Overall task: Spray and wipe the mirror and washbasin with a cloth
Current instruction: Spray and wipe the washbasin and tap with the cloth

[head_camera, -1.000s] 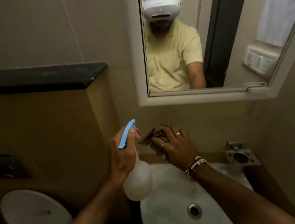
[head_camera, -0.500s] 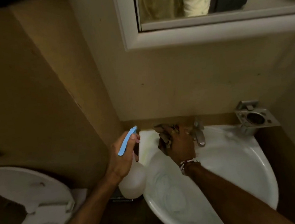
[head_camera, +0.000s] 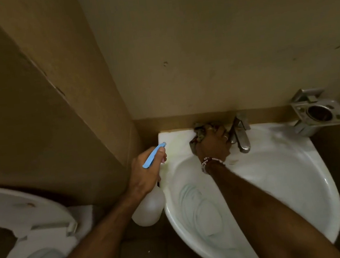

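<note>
The white corner washbasin (head_camera: 286,170) fills the lower right. My right hand (head_camera: 214,147) presses a dark brownish cloth (head_camera: 199,133) onto the basin's back rim, just left of the metal tap (head_camera: 241,136). My left hand (head_camera: 146,171) grips a white spray bottle (head_camera: 149,210) with a blue trigger head (head_camera: 153,155), held beside the basin's left edge with the nozzle pointing toward the rim. The mirror is out of view.
A white toilet (head_camera: 28,236) with its lid raised stands at the lower left. A metal holder (head_camera: 319,111) is fixed to the wall at the basin's right corner. Beige walls close in on the left and behind.
My view has tilted down, so the mirror has left the frame. My right hand has moved the cloth from the wall down onto the basin's back rim. The bottle stays in my left hand.
</note>
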The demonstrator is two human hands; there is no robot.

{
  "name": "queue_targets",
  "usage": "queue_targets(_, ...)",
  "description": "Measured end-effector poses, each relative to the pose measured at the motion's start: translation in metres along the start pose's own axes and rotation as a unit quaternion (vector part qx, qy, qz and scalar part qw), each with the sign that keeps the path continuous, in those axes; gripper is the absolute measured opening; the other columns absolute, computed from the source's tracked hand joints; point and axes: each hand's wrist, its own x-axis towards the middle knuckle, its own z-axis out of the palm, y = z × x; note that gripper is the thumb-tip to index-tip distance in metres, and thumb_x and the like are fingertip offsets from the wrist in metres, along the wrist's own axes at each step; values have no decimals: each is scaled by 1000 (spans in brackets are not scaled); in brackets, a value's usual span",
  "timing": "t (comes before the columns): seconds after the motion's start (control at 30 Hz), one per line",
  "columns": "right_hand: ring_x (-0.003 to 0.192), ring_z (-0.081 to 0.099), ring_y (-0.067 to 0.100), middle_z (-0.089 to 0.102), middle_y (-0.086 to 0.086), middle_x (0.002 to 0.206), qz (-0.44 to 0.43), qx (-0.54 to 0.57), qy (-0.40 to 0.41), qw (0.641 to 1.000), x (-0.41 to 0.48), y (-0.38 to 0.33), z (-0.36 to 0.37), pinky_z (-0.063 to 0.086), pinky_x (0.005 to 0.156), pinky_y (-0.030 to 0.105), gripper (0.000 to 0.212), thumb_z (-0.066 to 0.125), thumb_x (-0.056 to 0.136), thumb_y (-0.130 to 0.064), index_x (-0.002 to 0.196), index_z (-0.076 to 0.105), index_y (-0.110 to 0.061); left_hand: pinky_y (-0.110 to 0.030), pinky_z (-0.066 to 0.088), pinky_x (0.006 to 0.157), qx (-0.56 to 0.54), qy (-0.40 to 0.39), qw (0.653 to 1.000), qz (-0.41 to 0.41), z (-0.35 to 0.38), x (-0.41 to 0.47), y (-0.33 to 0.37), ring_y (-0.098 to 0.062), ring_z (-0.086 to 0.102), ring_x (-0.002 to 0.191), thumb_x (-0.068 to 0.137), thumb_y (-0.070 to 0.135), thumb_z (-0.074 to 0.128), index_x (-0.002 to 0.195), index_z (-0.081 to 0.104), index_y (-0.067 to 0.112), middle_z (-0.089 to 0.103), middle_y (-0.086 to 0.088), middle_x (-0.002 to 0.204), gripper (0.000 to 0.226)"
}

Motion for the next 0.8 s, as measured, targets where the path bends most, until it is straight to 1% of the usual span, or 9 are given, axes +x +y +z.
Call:
queue_targets(0.1,104,57,45,58,23,113,-19,-15,4,1000,0,2,4,42,92,56,46,33,77,-33,101,67,-13,-29,53,46,-6,0,1000,-20,4,4,-13,-14,59,50,90,58,45,71,63,17,69,-6,79,49)
queue_targets(0.17,102,57,43,57,23,113,-20,-17,1,1000,0,0,4,43,89,54,51,29,77,-36,103,66,-13,-25,51,45,-16,1,1000,-23,1,5,-19,-13,59,50,89,61,46,73,63,17,69,-6,80,51)
queue_targets(0.23,103,55,42,55,21,116,-50,-5,-35,998,-3,-6,5,43,85,50,53,36,74,-41,109,65,-15,-24,50,45,-20,-3,1000,-13,-3,3,-24,-15,60,49,95,55,48,76,65,18,69,-10,82,44)
queue_targets(0.33,103,53,35,53,12,120,-186,-2,-100,977,-22,-19,12,47,80,43,55,57,70,-51,117,62,-24,-27,52,45,-44,0,999,4,-3,-7,-30,-20,63,54,92,52,50,83,67,23,70,-9,81,35)
queue_targets(0.4,103,52,29,54,7,121,-304,20,-137,943,-45,-27,17,48,80,39,59,65,70,-58,121,61,-29,-26,54,47,-77,18,997,15,-3,-16,-35,-17,66,59,89,54,50,95,68,26,71,-4,82,34)
queue_targets(0.47,103,51,26,55,5,120,-404,45,-157,900,-53,-29,18,47,78,38,63,68,69,-63,123,61,-30,-23,54,49,-83,31,995,43,-3,-26,-39,-13,66,57,90,60,50,105,65,32,71,-1,84,35)
queue_targets(0.53,100,51,25,56,4,115,-466,25,-148,872,-35,-25,21,44,74,36,63,64,71,-66,123,62,-31,-25,55,48,-76,41,994,65,-4,-33,-43,-13,65,55,91,64,47,105,64,34,70,-1,84,37)
queue_targets(0.7,98,55,35,56,10,113,-325,-50,-91,940,4,-33,29,44,75,41,53,71,64,-49,108,68,-19,-34,56,48,-81,57,994,56,-4,-38,-50,-17,64,54,92,63,47,99,67,29,70,-1,87,41)
queue_targets(0.8,106,52,32,55,8,121,-362,-47,-103,925,-10,-36,24,42,80,41,57,66,68,-53,119,64,-25,-34,55,47,-90,70,993,38,-6,-38,-52,-17,63,52,91,65,47,99,67,29,70,-2,85,42)
